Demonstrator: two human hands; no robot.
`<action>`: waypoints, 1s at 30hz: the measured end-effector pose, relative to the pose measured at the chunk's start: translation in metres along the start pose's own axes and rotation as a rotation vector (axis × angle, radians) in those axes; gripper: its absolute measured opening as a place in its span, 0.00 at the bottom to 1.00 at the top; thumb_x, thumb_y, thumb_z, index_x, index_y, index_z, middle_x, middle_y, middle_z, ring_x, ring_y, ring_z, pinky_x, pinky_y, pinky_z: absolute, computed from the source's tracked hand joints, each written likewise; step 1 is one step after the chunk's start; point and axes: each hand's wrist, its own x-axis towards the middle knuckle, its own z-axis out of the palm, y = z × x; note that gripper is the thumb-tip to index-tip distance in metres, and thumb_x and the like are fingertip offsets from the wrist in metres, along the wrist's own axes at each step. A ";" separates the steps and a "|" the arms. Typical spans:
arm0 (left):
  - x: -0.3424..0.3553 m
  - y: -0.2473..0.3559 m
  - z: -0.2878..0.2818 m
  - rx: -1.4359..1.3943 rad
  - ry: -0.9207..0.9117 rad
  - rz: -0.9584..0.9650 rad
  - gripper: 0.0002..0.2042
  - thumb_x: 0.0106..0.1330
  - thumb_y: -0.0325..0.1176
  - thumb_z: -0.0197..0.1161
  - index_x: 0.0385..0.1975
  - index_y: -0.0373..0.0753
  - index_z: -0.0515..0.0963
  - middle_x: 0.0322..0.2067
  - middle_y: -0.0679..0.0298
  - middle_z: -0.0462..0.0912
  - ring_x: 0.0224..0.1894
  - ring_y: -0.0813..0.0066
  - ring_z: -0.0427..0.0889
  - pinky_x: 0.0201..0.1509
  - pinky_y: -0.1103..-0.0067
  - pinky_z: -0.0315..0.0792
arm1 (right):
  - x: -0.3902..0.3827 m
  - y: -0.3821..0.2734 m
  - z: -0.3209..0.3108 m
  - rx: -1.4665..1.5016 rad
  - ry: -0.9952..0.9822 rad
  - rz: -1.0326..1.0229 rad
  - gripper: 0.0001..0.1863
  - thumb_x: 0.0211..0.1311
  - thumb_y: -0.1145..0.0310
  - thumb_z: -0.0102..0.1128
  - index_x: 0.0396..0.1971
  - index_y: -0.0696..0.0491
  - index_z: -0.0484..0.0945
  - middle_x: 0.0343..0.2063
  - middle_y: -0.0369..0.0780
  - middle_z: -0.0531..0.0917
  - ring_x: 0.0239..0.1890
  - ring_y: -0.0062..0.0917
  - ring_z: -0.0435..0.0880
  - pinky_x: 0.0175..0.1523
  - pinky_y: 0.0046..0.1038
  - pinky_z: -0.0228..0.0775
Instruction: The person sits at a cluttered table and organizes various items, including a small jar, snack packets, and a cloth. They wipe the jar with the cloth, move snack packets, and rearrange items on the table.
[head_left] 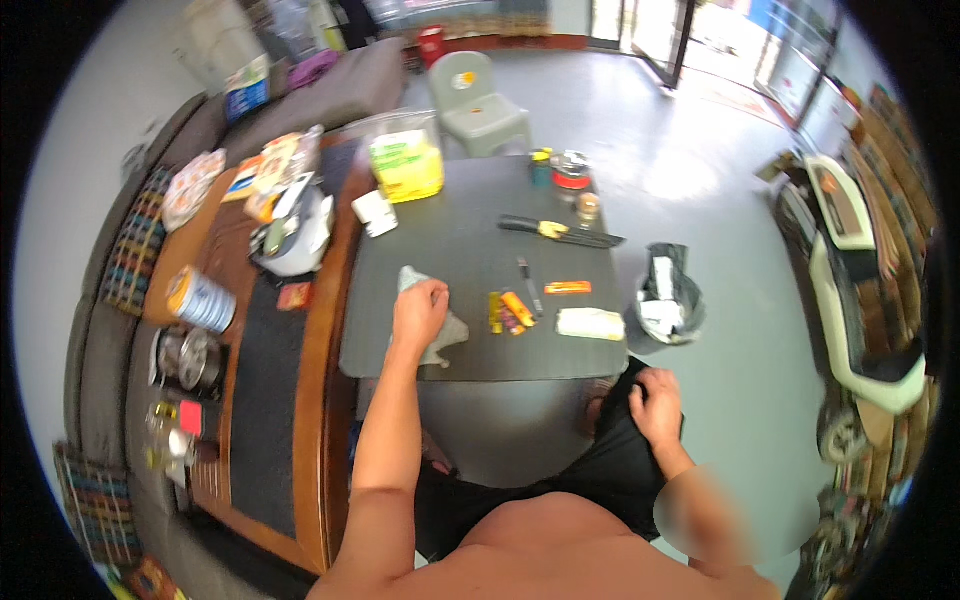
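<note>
My left hand [420,312] is closed on a grey cloth [450,335] that lies crumpled at the near left of the dark table [480,360]; parts of the cloth show above and to the right of the hand. On my knee, over black trousers [600,455], rests my right hand [656,405], its fingers draped loosely with nothing in them. To the right of the cloth are several small yellow and orange packets [513,312] and a dark pen [529,285]. An orange box [568,288] and a white, soft-looking pack [590,323] lie farther right.
Farther back are a black sheathed tool [560,231], a jar [588,207], a red tin [571,172] and a yellow bag [408,165]. A lined bin [668,310] stands right of the table. A brown wooden table [325,400] adjoins on the left. A grey chair [480,110] stands behind.
</note>
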 end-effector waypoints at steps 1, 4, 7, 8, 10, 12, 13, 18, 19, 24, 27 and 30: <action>0.006 -0.003 -0.014 0.022 0.018 -0.058 0.08 0.65 0.33 0.64 0.38 0.37 0.86 0.35 0.52 0.88 0.39 0.50 0.87 0.47 0.63 0.79 | -0.003 -0.001 -0.003 0.019 0.024 0.005 0.08 0.56 0.74 0.63 0.35 0.58 0.81 0.41 0.46 0.83 0.48 0.46 0.78 0.57 0.43 0.70; 0.016 -0.074 -0.056 0.158 0.287 -0.061 0.09 0.64 0.33 0.65 0.38 0.36 0.85 0.36 0.50 0.87 0.42 0.48 0.85 0.50 0.61 0.78 | -0.007 0.003 -0.005 0.032 0.048 0.003 0.07 0.56 0.75 0.62 0.34 0.59 0.80 0.41 0.46 0.83 0.47 0.46 0.78 0.56 0.43 0.71; 0.018 -0.128 -0.109 0.477 0.337 -0.148 0.12 0.63 0.33 0.65 0.44 0.36 0.85 0.41 0.51 0.86 0.49 0.48 0.83 0.58 0.60 0.75 | -0.004 0.003 -0.003 0.020 0.027 0.012 0.07 0.56 0.75 0.62 0.34 0.59 0.80 0.41 0.46 0.83 0.47 0.45 0.78 0.56 0.42 0.70; 0.019 -0.147 -0.124 0.569 0.296 -0.204 0.14 0.63 0.33 0.64 0.48 0.38 0.84 0.44 0.51 0.85 0.51 0.46 0.82 0.61 0.60 0.74 | -0.006 0.002 -0.003 0.010 0.023 0.016 0.07 0.56 0.75 0.62 0.34 0.59 0.80 0.41 0.46 0.83 0.47 0.45 0.78 0.56 0.42 0.70; 0.028 -0.164 -0.135 0.681 0.190 -0.306 0.16 0.65 0.35 0.62 0.52 0.42 0.81 0.50 0.51 0.81 0.55 0.45 0.79 0.63 0.58 0.73 | -0.006 0.002 -0.003 -0.003 0.023 -0.005 0.07 0.56 0.75 0.63 0.34 0.59 0.80 0.40 0.46 0.83 0.47 0.45 0.78 0.56 0.42 0.70; 0.036 -0.168 -0.137 0.711 0.026 -0.292 0.18 0.70 0.35 0.55 0.59 0.49 0.78 0.59 0.52 0.76 0.60 0.46 0.76 0.65 0.57 0.73 | -0.009 0.007 -0.002 -0.023 0.046 0.018 0.07 0.56 0.74 0.63 0.34 0.58 0.81 0.41 0.46 0.83 0.46 0.46 0.78 0.56 0.43 0.70; 0.032 -0.198 -0.146 0.763 0.001 -0.207 0.20 0.72 0.31 0.52 0.63 0.49 0.76 0.63 0.55 0.75 0.62 0.47 0.75 0.67 0.58 0.71 | -0.006 0.002 0.001 -0.008 0.053 -0.001 0.07 0.55 0.74 0.63 0.34 0.58 0.81 0.40 0.47 0.83 0.47 0.46 0.79 0.56 0.44 0.71; 0.038 -0.229 -0.138 0.891 -0.194 -0.315 0.23 0.74 0.27 0.48 0.69 0.45 0.70 0.67 0.61 0.71 0.68 0.47 0.68 0.69 0.61 0.70 | -0.001 0.005 -0.003 -0.082 -0.015 0.005 0.10 0.58 0.67 0.63 0.36 0.56 0.82 0.42 0.44 0.83 0.49 0.42 0.79 0.59 0.42 0.70; 0.034 -0.230 -0.144 0.919 -0.169 -0.296 0.21 0.75 0.27 0.46 0.65 0.44 0.72 0.65 0.59 0.73 0.66 0.47 0.70 0.66 0.61 0.73 | 0.000 0.004 -0.004 -0.071 -0.043 0.012 0.09 0.58 0.67 0.63 0.36 0.56 0.83 0.42 0.44 0.83 0.50 0.41 0.79 0.59 0.42 0.70; 0.002 -0.142 -0.162 0.711 0.107 -0.277 0.24 0.55 0.30 0.71 0.53 0.32 0.74 0.49 0.50 0.76 0.55 0.47 0.77 0.59 0.59 0.74 | -0.008 -0.006 -0.007 0.012 0.061 0.033 0.10 0.58 0.68 0.63 0.39 0.56 0.82 0.42 0.44 0.84 0.48 0.42 0.80 0.56 0.41 0.71; -0.042 -0.107 -0.146 0.071 0.162 -0.158 0.21 0.59 0.27 0.65 0.54 0.33 0.73 0.45 0.54 0.77 0.47 0.59 0.79 0.55 0.67 0.74 | -0.017 -0.049 0.009 0.274 0.114 0.071 0.15 0.59 0.69 0.64 0.45 0.58 0.82 0.45 0.47 0.84 0.50 0.44 0.82 0.57 0.41 0.75; -0.111 0.011 -0.092 -0.403 -0.001 -0.222 0.22 0.64 0.26 0.65 0.59 0.36 0.73 0.48 0.59 0.79 0.48 0.70 0.78 0.54 0.72 0.74 | -0.026 -0.105 0.031 0.677 -0.196 0.047 0.33 0.65 0.61 0.67 0.67 0.57 0.68 0.54 0.48 0.81 0.54 0.37 0.84 0.58 0.37 0.77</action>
